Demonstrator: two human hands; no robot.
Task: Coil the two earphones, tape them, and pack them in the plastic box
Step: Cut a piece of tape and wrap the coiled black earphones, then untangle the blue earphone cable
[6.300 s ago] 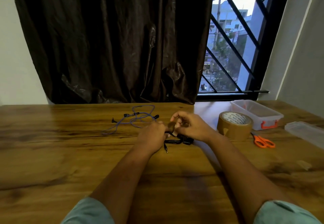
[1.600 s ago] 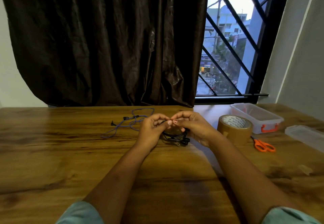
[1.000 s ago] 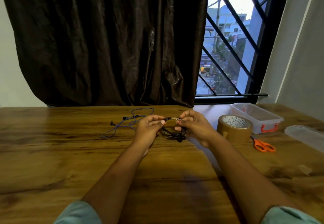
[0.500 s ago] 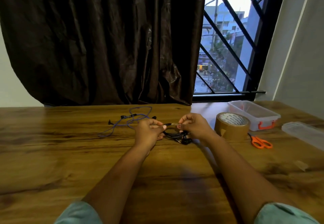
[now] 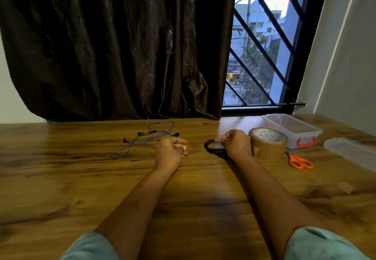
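Dim daylight enters through the window [image 5: 262,41]; wide-angle bending at edges, slightly soft.

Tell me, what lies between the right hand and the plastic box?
The roll of brown tape stands between the right hand and the plastic box, as the head view shows; the hand holds the black earphone coil.

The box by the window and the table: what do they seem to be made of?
The clear rectangular box with orange latch looks like glossy transparent plastic, since its walls show through. The brown table shows wood grain with a sheen; solid wood or laminate, I cannot tell.
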